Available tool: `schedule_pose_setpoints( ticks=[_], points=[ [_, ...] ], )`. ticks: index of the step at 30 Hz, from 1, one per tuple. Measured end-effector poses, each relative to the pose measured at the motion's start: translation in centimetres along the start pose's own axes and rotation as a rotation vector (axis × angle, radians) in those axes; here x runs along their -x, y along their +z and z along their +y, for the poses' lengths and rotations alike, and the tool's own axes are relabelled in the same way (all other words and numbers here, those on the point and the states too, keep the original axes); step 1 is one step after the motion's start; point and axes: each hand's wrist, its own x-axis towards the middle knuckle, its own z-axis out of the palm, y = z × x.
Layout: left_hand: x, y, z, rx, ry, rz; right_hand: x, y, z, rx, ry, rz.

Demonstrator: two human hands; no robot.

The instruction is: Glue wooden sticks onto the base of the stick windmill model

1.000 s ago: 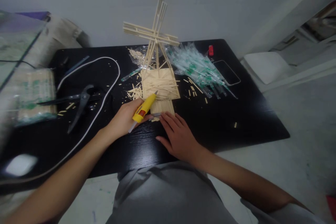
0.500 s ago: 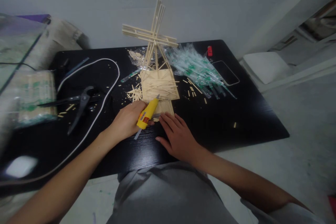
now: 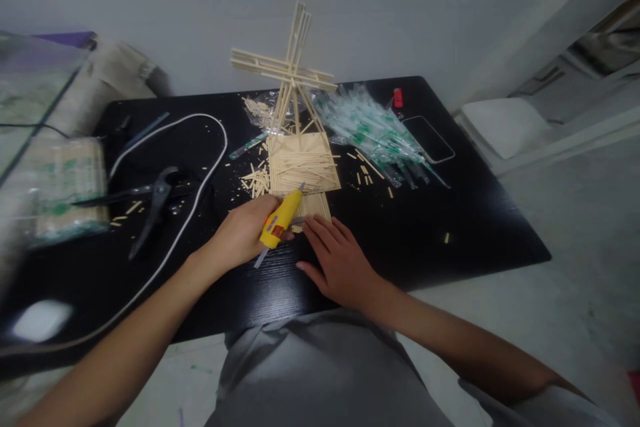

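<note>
Left hand (image 3: 243, 230) curls fingers round a glue gun (image 3: 281, 219); right hand (image 3: 343, 260), fingers nearly together, apparently steadies the stick panel (image 3: 317, 204).

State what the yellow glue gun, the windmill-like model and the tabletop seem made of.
Yellow glue gun: probably plastic, from its smooth, evenly coloured body.
Windmill-like model: likely bare wood or bamboo, judging by pale, straight sticks.
Tabletop: perhaps wood or laminate, black and slightly glossy, with grain lines showing in the sheen.

A dim grey wall (image 3: 400, 20) backs the black table (image 3: 480, 207); pale floor (image 3: 570, 287); white seat (image 3: 505, 128) — perhaps a stool.
</note>
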Motion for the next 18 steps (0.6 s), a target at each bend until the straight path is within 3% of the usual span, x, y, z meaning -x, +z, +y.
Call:
schedule_pose_setpoints(
  ticks=[7, 18],
  points=[
    [-0.1, -1.1, -0.5, 0.037, -0.131, 0.145, 0.0, 0.0, -0.1, 0.001, -0.003, 0.010],
    [0.0, -0.6, 0.4, 0.053, -0.105, 0.111, 0.0, -0.1, -0.1, -0.015, 0.012, -0.002]
  ],
)
